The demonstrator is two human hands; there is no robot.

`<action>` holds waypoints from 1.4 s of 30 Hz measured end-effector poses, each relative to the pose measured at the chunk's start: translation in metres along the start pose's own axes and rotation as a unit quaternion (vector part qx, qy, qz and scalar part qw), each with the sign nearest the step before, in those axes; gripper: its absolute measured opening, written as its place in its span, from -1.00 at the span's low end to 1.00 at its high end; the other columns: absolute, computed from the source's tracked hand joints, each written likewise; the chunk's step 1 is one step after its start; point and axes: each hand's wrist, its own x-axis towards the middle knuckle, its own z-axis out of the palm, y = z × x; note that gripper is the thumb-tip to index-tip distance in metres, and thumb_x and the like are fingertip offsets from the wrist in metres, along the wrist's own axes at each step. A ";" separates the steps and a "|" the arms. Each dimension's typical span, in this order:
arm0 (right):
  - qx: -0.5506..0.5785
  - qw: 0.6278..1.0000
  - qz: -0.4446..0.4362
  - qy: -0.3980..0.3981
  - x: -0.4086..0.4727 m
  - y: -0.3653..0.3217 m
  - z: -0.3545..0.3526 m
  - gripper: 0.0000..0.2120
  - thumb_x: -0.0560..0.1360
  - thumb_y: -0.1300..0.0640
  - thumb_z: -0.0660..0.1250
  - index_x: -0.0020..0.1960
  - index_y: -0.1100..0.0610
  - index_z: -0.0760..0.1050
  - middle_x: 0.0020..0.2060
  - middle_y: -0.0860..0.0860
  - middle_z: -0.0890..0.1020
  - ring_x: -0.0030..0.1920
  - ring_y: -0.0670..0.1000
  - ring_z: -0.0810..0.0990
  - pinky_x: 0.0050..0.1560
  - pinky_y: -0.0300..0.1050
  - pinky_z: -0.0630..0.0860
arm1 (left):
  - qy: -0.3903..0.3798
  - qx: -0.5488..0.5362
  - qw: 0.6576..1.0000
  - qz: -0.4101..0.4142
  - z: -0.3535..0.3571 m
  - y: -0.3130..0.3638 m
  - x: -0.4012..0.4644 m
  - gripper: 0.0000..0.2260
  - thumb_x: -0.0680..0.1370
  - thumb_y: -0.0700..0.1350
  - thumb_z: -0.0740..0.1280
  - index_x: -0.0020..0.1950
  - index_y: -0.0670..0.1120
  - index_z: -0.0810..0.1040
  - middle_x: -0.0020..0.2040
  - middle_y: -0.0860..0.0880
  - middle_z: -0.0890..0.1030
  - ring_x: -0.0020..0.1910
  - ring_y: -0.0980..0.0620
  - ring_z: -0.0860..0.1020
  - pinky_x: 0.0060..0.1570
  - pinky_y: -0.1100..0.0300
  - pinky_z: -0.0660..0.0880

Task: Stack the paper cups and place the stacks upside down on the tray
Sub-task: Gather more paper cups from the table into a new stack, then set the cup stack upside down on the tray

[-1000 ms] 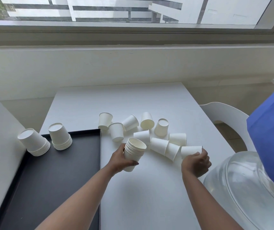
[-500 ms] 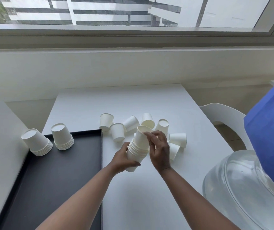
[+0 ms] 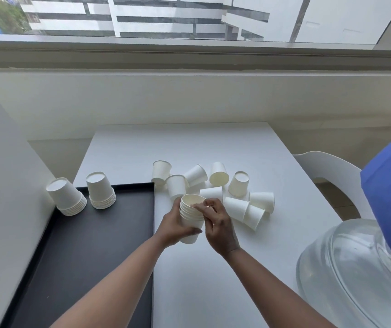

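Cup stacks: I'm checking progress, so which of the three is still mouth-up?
The stack held in the left hand: its open rim faces up, while the two stacks on the tray stand bottoms-up.

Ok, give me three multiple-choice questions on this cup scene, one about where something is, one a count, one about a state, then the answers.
1. Where are the finished stacks?
A. far end of the black tray
B. on the white chair
C. on the window ledge

2. How many upside-down stacks are on the tray?
A. one
B. two
C. four

3. How is the stack in the hands oriented?
A. flattened
B. mouth down
C. mouth up

Answers:
1. A: both stand at the far end of the black tray.
2. B: the left stack and the right stack stand bottoms up.
3. C: the held stack, gripped by the left hand with the right hand at its rim, shows its open mouth.
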 end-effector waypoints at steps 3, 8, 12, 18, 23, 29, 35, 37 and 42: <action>0.088 0.989 0.117 0.036 0.001 -0.007 0.009 -0.63 0.53 0.20 0.20 0.33 0.09 0.39 0.12 0.07 0.40 0.18 -0.03 0.40 0.24 -0.40 0.29 | 0.025 -0.026 0.999 0.001 -0.005 -0.001 -0.002 -0.22 0.17 -0.11 0.51 0.31 0.11 0.24 0.12 -0.06 0.55 0.10 -0.09 0.53 0.05 0.00 0.56; 0.351 0.783 0.505 -0.091 0.016 -0.017 0.018 -0.41 0.43 -0.32 0.21 0.34 -0.05 0.25 0.30 0.11 0.39 0.21 0.09 0.42 0.29 0.04 0.38 | 0.050 -0.031 0.998 0.002 -0.018 -0.003 -0.003 -0.21 0.14 -0.09 0.50 0.30 0.13 0.24 0.04 0.15 0.54 0.01 0.12 0.53 -0.14 0.29 0.52; 0.403 0.703 0.554 -0.190 0.026 -0.016 0.023 -0.26 0.36 -0.36 0.25 0.38 0.05 0.25 0.18 0.18 0.49 -0.02 0.09 0.57 -0.02 0.01 0.55 | 0.066 -0.042 0.997 0.002 -0.028 -0.016 -0.007 -0.29 0.14 -0.11 0.51 0.16 0.25 0.28 0.01 0.23 0.54 0.00 0.23 0.53 -0.15 0.35 0.51; 0.392 0.700 0.546 -0.241 0.038 -0.018 0.043 -0.40 0.38 -0.20 0.34 0.24 0.16 0.33 -0.08 0.18 0.55 -0.15 0.06 0.58 -0.06 -0.09 0.54 | 0.106 -0.054 0.993 -0.016 -0.048 -0.036 -0.009 -0.31 0.10 -0.14 0.57 0.11 0.20 0.34 0.03 0.16 0.55 0.05 0.08 0.52 -0.01 0.27 0.53; 0.287 0.794 0.483 -0.234 0.053 -0.025 0.068 -0.43 0.28 -0.14 0.45 0.17 0.13 0.44 0.19 0.13 0.54 0.13 0.08 0.49 0.12 -0.09 0.38 | 0.112 0.148 0.981 -0.060 -0.083 -0.054 -0.012 -0.25 0.30 -0.09 0.55 0.41 -0.02 0.27 0.33 0.01 0.43 0.34 0.01 0.37 0.25 0.21 0.32; 0.035 0.935 0.286 -0.208 0.072 -0.035 0.098 -0.16 0.26 -0.10 0.52 0.40 0.08 0.20 0.32 0.11 0.23 0.36 0.09 0.23 0.36 -0.08 0.29 | 0.123 0.305 0.919 -0.218 -0.128 -0.079 -0.016 -0.11 0.41 0.11 0.43 0.53 -0.10 -0.04 0.57 -0.08 -0.08 0.55 -0.03 -0.06 0.49 0.04 0.05; -0.177 0.954 -0.051 -0.238 0.095 -0.033 0.123 -0.14 0.26 -0.02 0.48 0.43 0.17 0.16 0.41 0.22 0.15 0.43 0.21 0.09 0.46 -0.01 0.06 | 0.065 0.387 0.877 -0.278 -0.153 -0.095 -0.010 0.00 0.38 0.24 0.39 0.53 -0.11 -0.18 0.55 -0.14 -0.24 0.54 -0.08 -0.19 0.49 -0.05 -0.05; -0.242 0.925 -0.133 -0.259 0.101 -0.031 0.129 -0.18 0.25 0.04 0.48 0.42 0.19 0.22 0.41 0.27 0.21 0.43 0.25 0.17 0.46 0.06 0.12 | 0.043 0.418 0.864 -0.276 -0.156 -0.099 -0.007 0.04 0.36 0.28 0.38 0.53 -0.12 -0.22 0.54 -0.13 -0.26 0.54 -0.08 -0.21 0.49 -0.08 -0.06; -0.377 0.859 -0.266 -0.223 0.107 -0.027 0.146 -0.48 0.25 0.14 0.36 0.22 0.12 0.53 0.16 0.20 0.59 0.20 0.16 0.56 0.20 0.09 0.52 | 0.018 0.440 0.853 -0.280 -0.159 -0.104 0.002 0.12 0.31 0.34 0.38 0.52 -0.10 -0.28 0.53 -0.11 -0.31 0.53 -0.08 -0.25 0.48 -0.14 -0.08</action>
